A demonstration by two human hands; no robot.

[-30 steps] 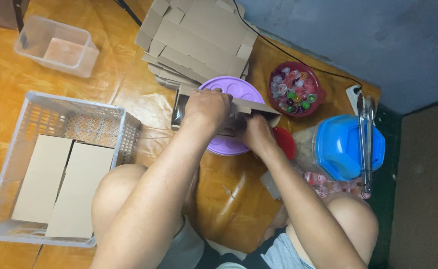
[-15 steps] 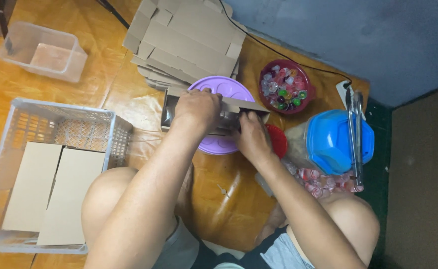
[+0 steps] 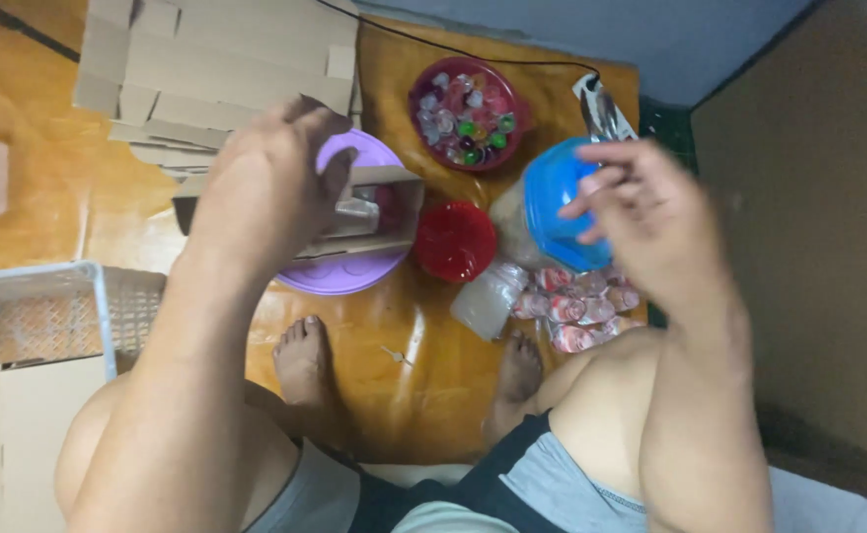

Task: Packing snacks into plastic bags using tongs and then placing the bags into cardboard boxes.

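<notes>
Open-ended small cardboard box (image 3: 374,212) lies sideways over purple plate (image 3: 349,271).

The small box (image 3: 354,212) lies on the plate (image 3: 349,276), bowl (image 3: 468,114) behind, lidded jar (image 3: 552,202) right.

Purple plate (image 3: 346,271), red lid (image 3: 454,240), blue lid (image 3: 560,202), brown box (image 3: 364,212).

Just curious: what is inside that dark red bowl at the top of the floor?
The dark red bowl holds many small wrapped pieces, clear, pink and green. What lies beneath that top layer is covered.
</notes>
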